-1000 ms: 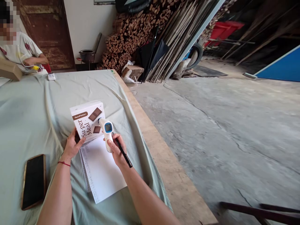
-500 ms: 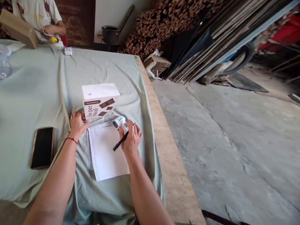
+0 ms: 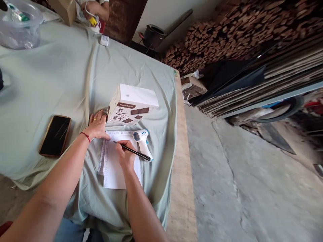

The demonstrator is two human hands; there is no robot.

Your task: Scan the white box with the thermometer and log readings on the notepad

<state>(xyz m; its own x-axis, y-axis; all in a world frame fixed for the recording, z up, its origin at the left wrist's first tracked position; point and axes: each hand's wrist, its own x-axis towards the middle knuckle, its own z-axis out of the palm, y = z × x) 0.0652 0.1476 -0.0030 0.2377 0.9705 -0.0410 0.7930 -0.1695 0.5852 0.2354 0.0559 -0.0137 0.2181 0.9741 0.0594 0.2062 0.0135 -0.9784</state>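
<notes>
My right hand (image 3: 126, 157) grips a black pen (image 3: 137, 153), its tip down at the upper left of a white sheet of paper (image 3: 113, 173). Flat on the cloth, fingers extended, my left hand (image 3: 98, 127) rests beside the lower left corner of a white box (image 3: 138, 95) labelled "Super Meal". Its thumb reaches the top left of the paper. A white and blue infrared thermometer (image 3: 143, 143) lies along the sheet's right side, behind the pen. More paper shows under the sheet's left edge.
A dark phone (image 3: 55, 136) lies on the green tablecloth (image 3: 63, 77) left of my forearm. A clear plastic tub (image 3: 22, 28) and a small white device (image 3: 104, 40) stand farther back. Another person's hand (image 3: 92, 9) is near a cardboard box (image 3: 65, 10). Bare wood (image 3: 180, 181) edges the table's right side.
My right hand has let go of the thermometer and moved left over the paper, turning the pen tip down to the sheet. My left hand now lies flatter. The view has tilted and shifted.
</notes>
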